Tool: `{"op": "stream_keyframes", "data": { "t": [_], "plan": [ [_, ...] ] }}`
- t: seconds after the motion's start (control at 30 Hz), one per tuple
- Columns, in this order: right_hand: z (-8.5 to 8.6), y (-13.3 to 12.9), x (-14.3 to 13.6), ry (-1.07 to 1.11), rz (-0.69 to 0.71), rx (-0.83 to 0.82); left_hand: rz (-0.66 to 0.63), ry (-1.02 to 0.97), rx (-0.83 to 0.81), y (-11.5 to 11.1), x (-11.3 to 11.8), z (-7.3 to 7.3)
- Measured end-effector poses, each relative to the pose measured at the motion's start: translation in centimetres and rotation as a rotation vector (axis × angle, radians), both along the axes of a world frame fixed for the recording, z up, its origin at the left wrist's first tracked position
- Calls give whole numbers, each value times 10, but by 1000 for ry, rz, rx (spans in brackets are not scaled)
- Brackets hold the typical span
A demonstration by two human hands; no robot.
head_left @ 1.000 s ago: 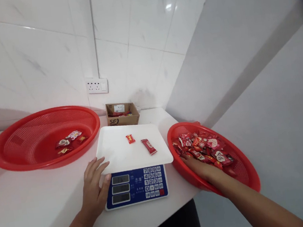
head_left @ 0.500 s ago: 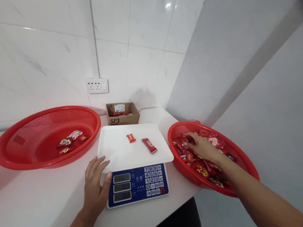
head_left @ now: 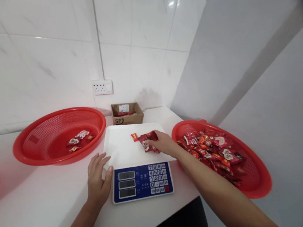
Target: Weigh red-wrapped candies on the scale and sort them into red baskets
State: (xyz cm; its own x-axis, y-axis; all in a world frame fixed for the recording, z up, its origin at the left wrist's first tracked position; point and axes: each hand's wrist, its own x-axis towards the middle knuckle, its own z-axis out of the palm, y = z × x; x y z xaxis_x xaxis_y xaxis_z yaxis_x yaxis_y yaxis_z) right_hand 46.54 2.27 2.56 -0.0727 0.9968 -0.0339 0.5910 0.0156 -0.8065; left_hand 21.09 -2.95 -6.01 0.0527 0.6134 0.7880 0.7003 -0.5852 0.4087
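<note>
- At eight o'clock from the tray (head_left: 123, 152), the left hand (head_left: 99, 180) is spreading empty; contact might be skewing the scale (head_left: 142, 182)
- Over its three o'clock, the right hand (head_left: 162, 142) is grasping red packets (head_left: 145, 146); slipping wrappers might be scattering

"How many baskets (head_left: 51, 131)?"
"Three — one partly out of view."
"And beside those on the tabletop (head_left: 28, 213)?"
"One scale (head_left: 145, 182) near the front right corner, one carton (head_left: 128, 120) by the back edge."
"Packets (head_left: 73, 141)?"
"Four showing in the back-edge basket — the right-edge heap (head_left: 227, 154) is too jumbled to count."
</note>
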Motion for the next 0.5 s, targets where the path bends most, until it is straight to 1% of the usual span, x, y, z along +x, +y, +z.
{"op": "stream_keyframes", "data": {
  "t": [0.1,0.27,0.4,0.5],
  "plan": [
    [1,2,-1,-9,-27,49,-7,0,-12,-1,0,0],
    [5,-3,-1,-47,-45,166,-15,-3,-21,-4,0,2],
    [-3,-7,-7,-93,28,286,-10,-5,-33,-3,0,2],
    [-9,-10,-12,-79,92,251,-14,1,-40,-2,0,1]
  ]
}}
